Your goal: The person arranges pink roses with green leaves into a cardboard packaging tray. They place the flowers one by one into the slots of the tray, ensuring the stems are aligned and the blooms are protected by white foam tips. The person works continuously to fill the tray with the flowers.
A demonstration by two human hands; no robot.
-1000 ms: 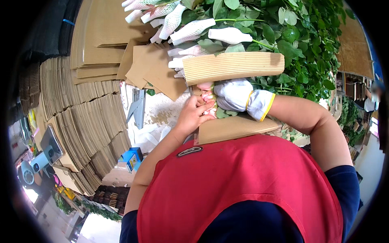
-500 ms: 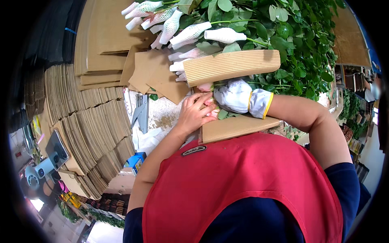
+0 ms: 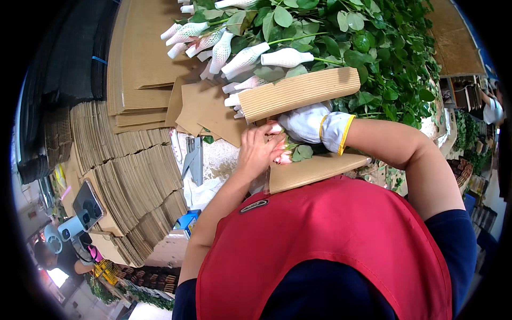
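Pale pink roses (image 3: 284, 156) lie bunched with their heads to the left, inside a bent sheet of ribbed brown cardboard. My bare left hand (image 3: 257, 148) curls its fingers over the rose heads. Just right of it, my right hand (image 3: 305, 124), in a white glove with a yellow-edged cuff, looks curled beside the blooms. Its fingertips are hidden, so what it grips does not show. The upper cardboard flap (image 3: 301, 93) arches above the glove, and the lower flap (image 3: 314, 169) rests against my red apron.
Beyond the flap lie several roses in white foam net sleeves (image 3: 244, 60), their leafy stems (image 3: 381, 64) heaped to the right. Stacked cardboard (image 3: 122, 160) fills the left side. A grey metal stapler-like tool (image 3: 194, 160), a blue box (image 3: 185, 221) and a phone (image 3: 88, 202) are at left.
The view has shifted a little. My left hand has drawn slightly back over the rose heads, showing more blooms and leaves. My right hand stays beside them, tucked closer under the upper flap.
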